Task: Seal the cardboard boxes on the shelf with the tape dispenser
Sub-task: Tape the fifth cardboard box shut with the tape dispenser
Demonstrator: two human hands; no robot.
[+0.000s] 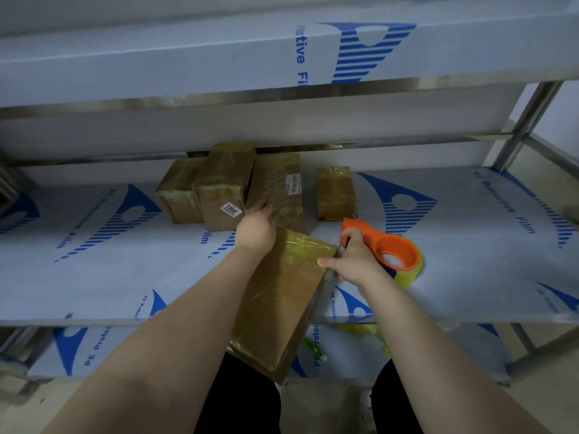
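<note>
While my left hand [255, 228] presses the tape-wrapped brown cardboard box [282, 302] steady (it overhangs), my right hand [354, 261] grips the orange plastic tape dispenser [394, 249].

Glossy taped cardboard box [282, 296], orange plastic tape dispenser [391, 245], film-covered metal shelf [125, 277]
</note>
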